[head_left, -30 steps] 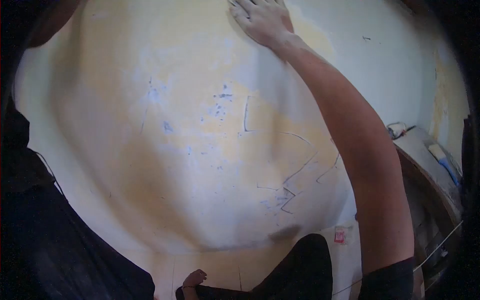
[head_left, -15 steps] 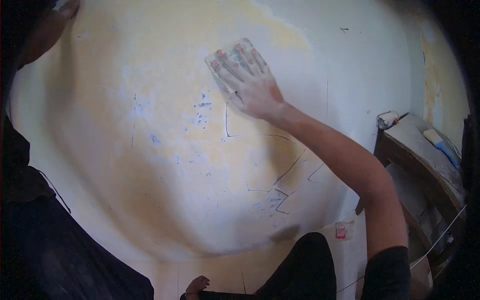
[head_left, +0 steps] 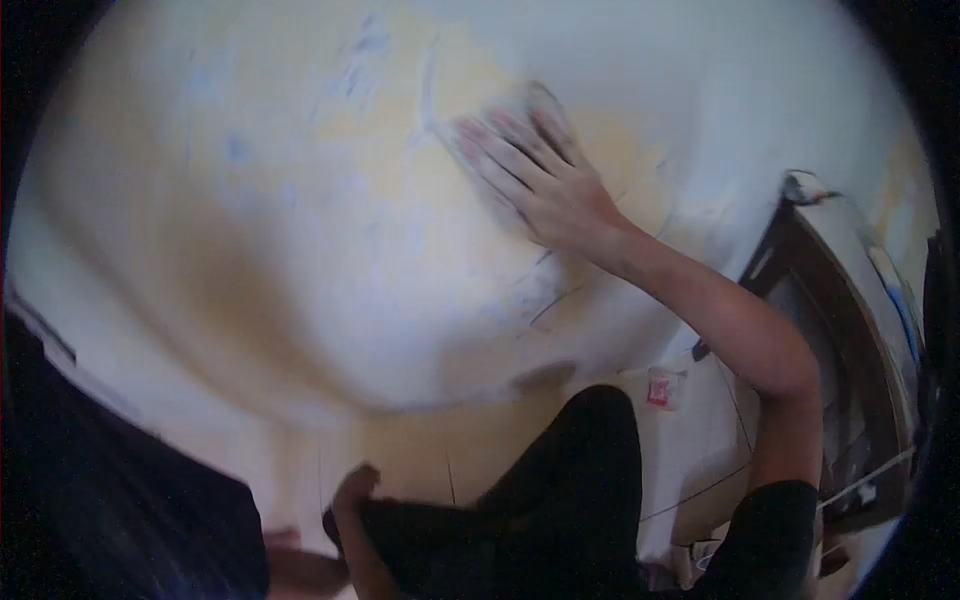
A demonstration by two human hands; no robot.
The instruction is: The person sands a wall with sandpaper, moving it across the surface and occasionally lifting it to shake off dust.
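Observation:
My right hand point(head_left: 560, 195) presses a printed sheet like sandpaper point(head_left: 480, 180) flat against the patchy yellow and white wall point(head_left: 330, 230). Its fingers lie over the sheet, and both are blurred. Chipped spots and dark cracks mark the wall around and below this hand. Low in the view, my left hand point(head_left: 357, 484) is beside my dark-clothed knee, away from the wall sheet. Motion blur smears its fingers, and nothing can be made out in them.
Another person in dark clothes point(head_left: 150, 490) is at the left. At the right stands a dark wooden piece of furniture point(head_left: 840, 290) with a white item point(head_left: 805, 188) and a blue-and-white brush point(head_left: 890, 280) on top. A red-and-white packet point(head_left: 662, 389) lies on the floor.
The view has tilted downward. My right hand and the sheet have moved down and right over the wall, below the earlier spot. More of my left forearm shows. The other person's raised arm has left view.

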